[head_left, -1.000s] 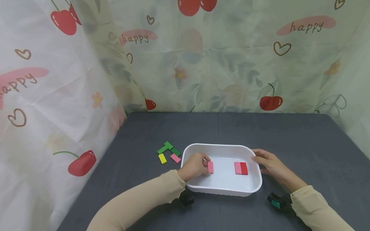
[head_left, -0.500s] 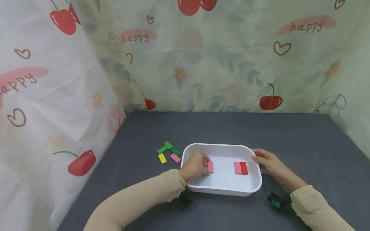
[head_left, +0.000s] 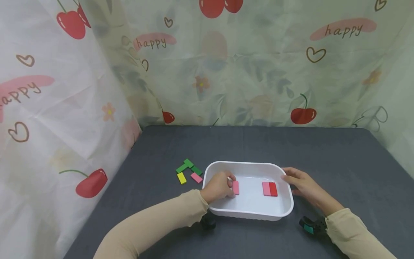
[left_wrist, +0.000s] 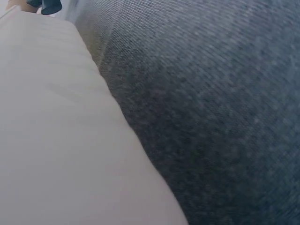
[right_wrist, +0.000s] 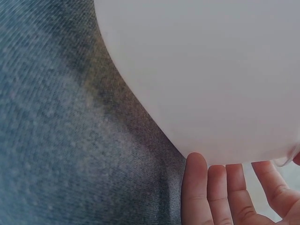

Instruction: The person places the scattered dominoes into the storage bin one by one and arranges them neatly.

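In the head view, a white plastic tray (head_left: 247,208) lies on the dark table. My left hand (head_left: 219,187) reaches over its left side and pinches a small pink block (head_left: 236,187) between thumb and fingers, low in the tray. On the tray's right side, another pink block (head_left: 266,189) and a red block (head_left: 273,189) lie side by side, touching. My right hand (head_left: 299,183) holds the right rim, thumb at the edge. In the right wrist view its fingers (right_wrist: 194,187) rest against the tray's outer wall (right_wrist: 201,84). The left wrist view shows only sleeve and table, with no block.
Left of the tray lie several green blocks (head_left: 188,163), a yellow block (head_left: 182,178) and a loose pink block (head_left: 196,177). Black wrist devices sit under both forearms, the right one (head_left: 312,225) partly teal. A printed curtain (head_left: 245,72) hangs behind the dark table (head_left: 343,162).
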The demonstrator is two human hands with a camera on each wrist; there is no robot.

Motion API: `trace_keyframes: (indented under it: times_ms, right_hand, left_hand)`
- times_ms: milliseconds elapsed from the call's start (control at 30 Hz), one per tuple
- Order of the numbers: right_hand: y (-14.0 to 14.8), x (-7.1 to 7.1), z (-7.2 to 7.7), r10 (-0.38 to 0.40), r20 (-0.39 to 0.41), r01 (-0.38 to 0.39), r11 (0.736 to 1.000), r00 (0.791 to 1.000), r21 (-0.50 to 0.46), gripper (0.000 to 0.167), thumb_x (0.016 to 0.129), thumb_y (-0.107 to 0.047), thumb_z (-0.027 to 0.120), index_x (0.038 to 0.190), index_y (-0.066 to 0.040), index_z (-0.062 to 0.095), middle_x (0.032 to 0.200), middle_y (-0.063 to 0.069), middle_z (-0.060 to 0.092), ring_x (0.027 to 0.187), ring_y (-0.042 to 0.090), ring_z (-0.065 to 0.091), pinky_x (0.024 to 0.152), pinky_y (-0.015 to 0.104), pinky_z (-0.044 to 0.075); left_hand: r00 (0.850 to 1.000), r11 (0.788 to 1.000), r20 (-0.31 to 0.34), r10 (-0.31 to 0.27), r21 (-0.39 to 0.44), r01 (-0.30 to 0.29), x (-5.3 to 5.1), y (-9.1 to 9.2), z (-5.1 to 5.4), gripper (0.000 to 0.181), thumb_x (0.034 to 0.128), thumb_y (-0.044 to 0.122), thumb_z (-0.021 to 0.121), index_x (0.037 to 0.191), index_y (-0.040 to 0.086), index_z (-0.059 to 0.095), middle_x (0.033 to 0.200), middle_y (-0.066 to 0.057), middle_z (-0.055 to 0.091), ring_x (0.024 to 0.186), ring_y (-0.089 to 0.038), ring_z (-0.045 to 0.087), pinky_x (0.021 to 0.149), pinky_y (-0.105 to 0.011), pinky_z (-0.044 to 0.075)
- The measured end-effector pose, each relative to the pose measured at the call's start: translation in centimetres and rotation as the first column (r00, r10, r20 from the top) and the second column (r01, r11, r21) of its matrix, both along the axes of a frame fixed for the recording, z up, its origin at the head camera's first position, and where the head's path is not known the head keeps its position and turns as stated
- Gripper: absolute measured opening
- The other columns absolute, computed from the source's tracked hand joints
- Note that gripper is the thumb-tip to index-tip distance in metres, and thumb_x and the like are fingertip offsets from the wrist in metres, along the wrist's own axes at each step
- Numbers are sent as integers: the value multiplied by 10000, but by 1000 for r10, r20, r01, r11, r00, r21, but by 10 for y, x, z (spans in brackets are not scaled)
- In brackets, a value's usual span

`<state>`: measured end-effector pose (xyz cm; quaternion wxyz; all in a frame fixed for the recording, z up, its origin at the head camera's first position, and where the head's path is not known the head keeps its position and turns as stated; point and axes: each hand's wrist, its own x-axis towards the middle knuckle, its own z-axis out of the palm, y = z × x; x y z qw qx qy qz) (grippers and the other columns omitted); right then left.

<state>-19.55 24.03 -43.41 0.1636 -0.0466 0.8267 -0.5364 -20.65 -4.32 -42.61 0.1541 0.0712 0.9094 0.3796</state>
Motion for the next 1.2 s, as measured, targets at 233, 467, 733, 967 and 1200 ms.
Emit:
trace_keyframes:
  times_ms: [233,467,733,967,1200]
  right_hand:
    - [1,0,1,5,4,-5,1000,1000,2,588,994,-347,511,1440,2,352,1440,275,404,1311,480,400,936,603,453]
    - [2,0,2,8,-1,-8,1000,1000,1,565,1001,-322,497,1436,9,353,1435,284,403,1312,489,391,929,610,454]
    - [1,1,1,5,-6,-5,1000,1000,-1,573,999,-333,499,1438,5,351,1438,282,400,1316,488,388,933,608,453]
    - [1,0,1,5,-5,-5,1000,1000,-7,567,1002,-322,494,1439,8,347,1437,287,397,1313,488,389,933,602,455]
    - [1,0,-1,14,3,-14,1000,1000,-6,576,1005,-331,488,1444,10,336,1437,288,395,1306,482,397,931,604,455]
  left_hand:
    - [997,999,64,46,-7,-45,3,-1,6,462,707,17,824,1105,8,589,800,-61,588,691,-181,563,627,-274,493]
    - [986,997,153,65,-41,-59,6,-2,15,452,755,72,784,1153,-32,597,915,-99,604,764,-214,570,753,-357,521]
    - [978,998,201,62,-2,-63,4,2,16,481,761,49,760,1211,-31,609,1037,-122,637,826,-229,577,823,-392,509]
    - [975,999,216,47,2,-48,3,11,14,470,770,95,763,1211,20,618,1023,-79,630,848,-217,576,861,-419,505]
    - [974,999,225,25,19,-30,1,23,12,446,775,105,755,1199,46,630,1021,-56,626,861,-209,575,853,-404,507]
